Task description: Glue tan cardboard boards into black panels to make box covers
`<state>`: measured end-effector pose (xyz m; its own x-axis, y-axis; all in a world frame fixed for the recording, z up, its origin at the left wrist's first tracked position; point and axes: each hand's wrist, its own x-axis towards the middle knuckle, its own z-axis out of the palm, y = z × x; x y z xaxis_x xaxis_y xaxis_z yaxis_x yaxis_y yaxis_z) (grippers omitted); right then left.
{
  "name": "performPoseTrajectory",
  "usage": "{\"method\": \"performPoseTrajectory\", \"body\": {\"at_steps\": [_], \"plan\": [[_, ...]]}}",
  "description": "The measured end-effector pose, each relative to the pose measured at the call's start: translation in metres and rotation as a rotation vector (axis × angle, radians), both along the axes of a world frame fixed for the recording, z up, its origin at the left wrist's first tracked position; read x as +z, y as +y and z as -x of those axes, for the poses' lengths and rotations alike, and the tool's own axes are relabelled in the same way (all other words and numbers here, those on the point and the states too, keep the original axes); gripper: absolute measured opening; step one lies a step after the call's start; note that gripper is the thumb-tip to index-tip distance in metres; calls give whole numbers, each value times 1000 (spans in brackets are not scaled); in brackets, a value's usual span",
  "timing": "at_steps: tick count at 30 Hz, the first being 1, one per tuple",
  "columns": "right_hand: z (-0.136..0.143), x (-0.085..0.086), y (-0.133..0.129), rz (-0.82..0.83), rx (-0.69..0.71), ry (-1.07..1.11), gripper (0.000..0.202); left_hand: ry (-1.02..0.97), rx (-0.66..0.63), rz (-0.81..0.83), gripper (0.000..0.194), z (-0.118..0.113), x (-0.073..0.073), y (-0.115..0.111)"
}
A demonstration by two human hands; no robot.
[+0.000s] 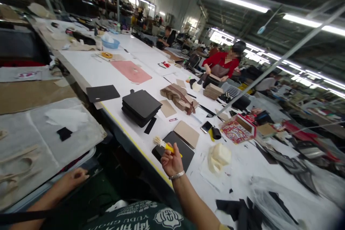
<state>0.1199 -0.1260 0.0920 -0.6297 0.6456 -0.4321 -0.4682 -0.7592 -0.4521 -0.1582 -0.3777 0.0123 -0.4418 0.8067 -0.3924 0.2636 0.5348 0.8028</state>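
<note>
My right hand [171,161] grips the yellow handle of a paintbrush [161,143], its pale bristles pointing left. Under the brush lies a flat black panel [185,154], with a beige board [187,134] at its far edge. My left hand [77,178] is off the table on the left, its fingers curled in and nothing visible in them. A stack of black panels [141,104] stands beyond the brush, with a narrow black strip [150,125] beside it. Right of my right hand sits a cream-coloured plastic container [219,155].
Farther along the white table are bundled brown pieces [179,99], a pink sheet [131,71] and a blue basket [110,43]. A phone [206,127] and a patterned red box [238,128] lie right. A slanted metal pole [269,75] rises there. A co-worker in red [223,63] works opposite.
</note>
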Motion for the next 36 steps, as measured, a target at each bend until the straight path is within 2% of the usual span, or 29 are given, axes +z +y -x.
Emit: {"method": "performPoseTrajectory", "body": {"at_steps": [2,4,8,11,14,17,20,23,27,32,36], "plan": [[-10,6,0,-67,-73,-42,27,-133,4,-64,30,-5,12,33],[-19,14,-1,-213,-156,-113,32,-327,1,-159,31,-22,35,76],[-36,31,-1,-591,-250,-294,41,-636,-85,-322,28,-78,83,159],[-41,39,2,-835,-281,-419,33,-776,-169,-346,24,-121,100,199],[-42,41,13,-1137,-376,-589,23,-796,-255,-290,25,-161,102,225],[-47,37,32,-1445,-425,-826,23,-639,-383,-243,23,-205,95,246],[-68,24,55,-1620,-459,-965,26,-488,-447,-292,16,-252,84,266],[-103,2,74,-1614,-521,-1042,26,-540,-479,-291,12,-292,72,277],[-155,-23,91,-1552,-593,-1144,27,-830,-477,-144,24,-331,63,280],[-200,-30,98,-1466,-803,-1234,30,-1227,-337,-10,39,-367,68,291],[-212,-31,76,-1382,-885,-1263,30,-1356,-416,119,46,-396,66,304]]}}
